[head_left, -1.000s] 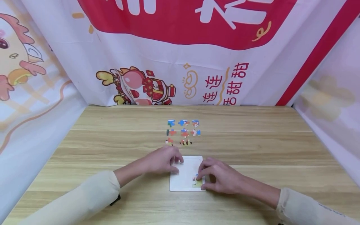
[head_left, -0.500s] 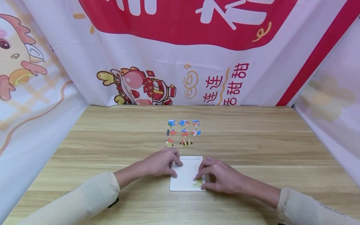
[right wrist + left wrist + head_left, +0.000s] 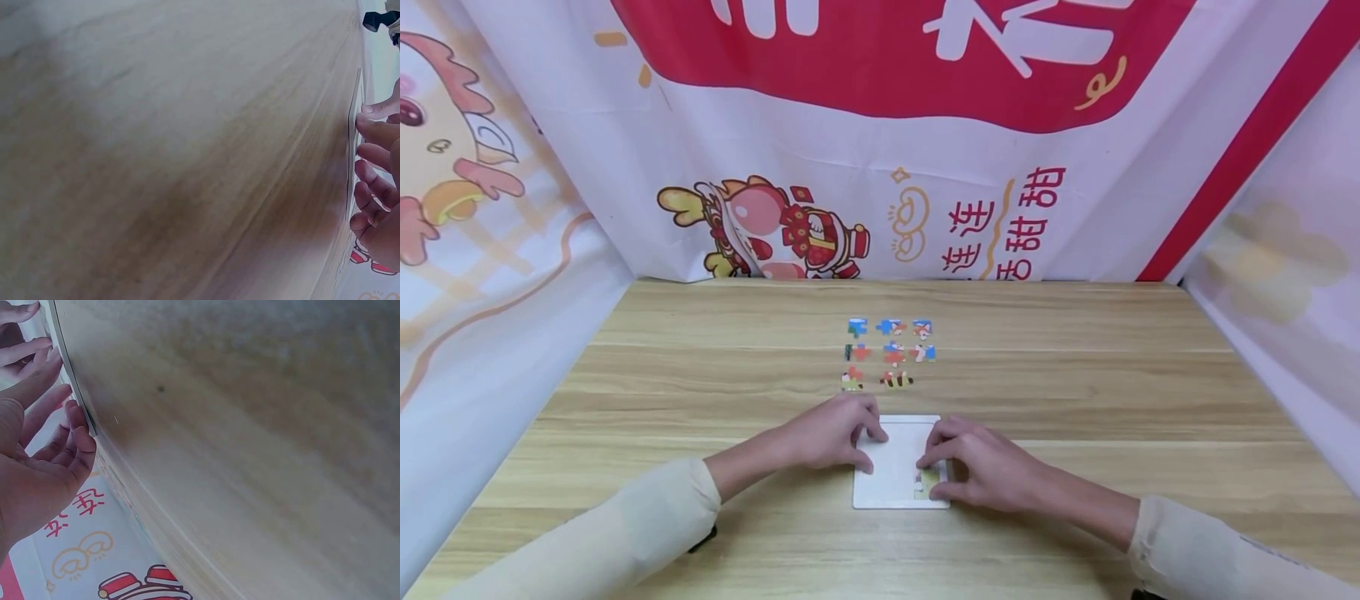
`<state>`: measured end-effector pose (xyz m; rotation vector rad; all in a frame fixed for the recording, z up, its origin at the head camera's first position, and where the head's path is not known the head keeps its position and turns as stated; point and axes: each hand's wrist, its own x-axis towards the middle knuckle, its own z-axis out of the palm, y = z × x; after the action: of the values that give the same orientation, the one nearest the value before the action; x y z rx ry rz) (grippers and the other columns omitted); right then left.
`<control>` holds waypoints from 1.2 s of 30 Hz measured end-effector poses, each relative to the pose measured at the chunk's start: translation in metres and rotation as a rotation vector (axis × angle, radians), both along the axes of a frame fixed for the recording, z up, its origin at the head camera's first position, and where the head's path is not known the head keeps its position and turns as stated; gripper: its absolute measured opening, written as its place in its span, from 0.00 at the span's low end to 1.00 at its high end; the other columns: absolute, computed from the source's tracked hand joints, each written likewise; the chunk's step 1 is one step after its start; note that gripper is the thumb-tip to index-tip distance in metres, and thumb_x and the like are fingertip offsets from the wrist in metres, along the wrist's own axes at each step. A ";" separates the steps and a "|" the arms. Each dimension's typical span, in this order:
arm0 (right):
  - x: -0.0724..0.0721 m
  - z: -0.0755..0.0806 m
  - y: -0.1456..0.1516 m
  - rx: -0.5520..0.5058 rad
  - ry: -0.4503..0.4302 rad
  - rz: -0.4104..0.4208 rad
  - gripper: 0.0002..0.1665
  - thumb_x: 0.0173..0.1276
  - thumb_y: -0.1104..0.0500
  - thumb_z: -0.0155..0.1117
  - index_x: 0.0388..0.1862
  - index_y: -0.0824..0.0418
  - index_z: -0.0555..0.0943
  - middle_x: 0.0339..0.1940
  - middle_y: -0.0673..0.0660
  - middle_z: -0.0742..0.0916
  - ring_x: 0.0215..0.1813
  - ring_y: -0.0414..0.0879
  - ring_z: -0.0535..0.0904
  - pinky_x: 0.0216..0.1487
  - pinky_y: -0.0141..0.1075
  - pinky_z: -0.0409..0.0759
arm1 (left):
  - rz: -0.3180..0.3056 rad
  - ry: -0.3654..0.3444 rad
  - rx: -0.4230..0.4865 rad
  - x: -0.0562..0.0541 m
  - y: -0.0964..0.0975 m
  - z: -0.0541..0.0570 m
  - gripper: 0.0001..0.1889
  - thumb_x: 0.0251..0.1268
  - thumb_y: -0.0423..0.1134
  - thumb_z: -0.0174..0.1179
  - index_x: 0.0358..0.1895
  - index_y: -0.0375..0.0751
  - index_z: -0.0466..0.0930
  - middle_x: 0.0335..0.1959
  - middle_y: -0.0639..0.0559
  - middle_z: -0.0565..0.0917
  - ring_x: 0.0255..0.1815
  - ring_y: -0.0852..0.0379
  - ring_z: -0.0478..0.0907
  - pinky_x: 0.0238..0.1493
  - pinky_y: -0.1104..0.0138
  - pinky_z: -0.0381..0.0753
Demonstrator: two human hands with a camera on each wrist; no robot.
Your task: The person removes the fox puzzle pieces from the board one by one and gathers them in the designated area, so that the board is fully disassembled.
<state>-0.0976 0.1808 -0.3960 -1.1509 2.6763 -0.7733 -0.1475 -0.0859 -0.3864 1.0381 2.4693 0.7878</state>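
Observation:
A white puzzle tray [image 3: 883,492] lies flat near the table's front. My left hand [image 3: 831,433] rests at its left side, thumb and fingertips over the edge, holding no piece. In the tray's lower right corner sits a yellow-green jigsaw piece [image 3: 929,481]. My right hand [image 3: 988,467] bends over this piece, its index fingertip at the top and the thumb at the lower right, touching it. The left wrist view shows the left hand [image 3: 47,450] with fingers loosely bent beside the tray's edge. In the right wrist view, the right hand [image 3: 378,181] is partly cut off.
Beyond the tray, several loose jigsaw pieces [image 3: 892,353] lie in three rows on the wooden table [image 3: 1075,367]. A printed cloth [image 3: 850,142] hangs behind the table, and more cloth hangs at both sides.
The right thumb has slid from the tray's right rim inward onto the corner piece, and the index fingertip has shifted slightly left and up. The left hand has dropped back a little and then stayed.

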 end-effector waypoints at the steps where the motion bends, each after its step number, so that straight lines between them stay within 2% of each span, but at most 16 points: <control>1: 0.000 0.000 0.000 -0.003 0.004 0.004 0.16 0.61 0.54 0.81 0.48 0.54 0.91 0.44 0.44 0.83 0.46 0.36 0.75 0.49 0.34 0.79 | -0.002 -0.001 0.004 0.000 0.000 0.000 0.17 0.53 0.34 0.80 0.47 0.35 0.90 0.37 0.55 0.79 0.30 0.62 0.71 0.32 0.71 0.73; 10: -0.002 0.001 -0.001 0.008 -0.013 0.000 0.15 0.61 0.54 0.81 0.47 0.53 0.91 0.45 0.43 0.84 0.47 0.36 0.75 0.50 0.35 0.80 | -0.020 0.007 0.008 -0.002 -0.001 0.000 0.18 0.52 0.35 0.80 0.48 0.35 0.90 0.37 0.54 0.79 0.29 0.64 0.70 0.32 0.71 0.73; 23: -0.006 0.001 -0.003 0.026 -0.040 0.010 0.13 0.62 0.52 0.81 0.44 0.49 0.88 0.47 0.43 0.83 0.50 0.38 0.77 0.54 0.40 0.80 | -0.046 0.027 -0.052 -0.003 0.002 0.001 0.18 0.55 0.37 0.79 0.50 0.36 0.90 0.40 0.56 0.78 0.32 0.61 0.72 0.35 0.70 0.74; 36: -0.013 0.005 -0.006 -0.011 -0.151 0.044 0.13 0.62 0.58 0.80 0.42 0.50 0.84 0.39 0.40 0.83 0.44 0.38 0.76 0.48 0.32 0.79 | -0.041 0.007 -0.032 -0.003 0.002 0.000 0.18 0.55 0.37 0.79 0.49 0.36 0.90 0.39 0.57 0.78 0.31 0.62 0.72 0.33 0.71 0.75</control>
<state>-0.1108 0.1750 -0.3908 -1.1027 2.5193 -0.8335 -0.1507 -0.0838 -0.3859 1.0785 2.4503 0.7302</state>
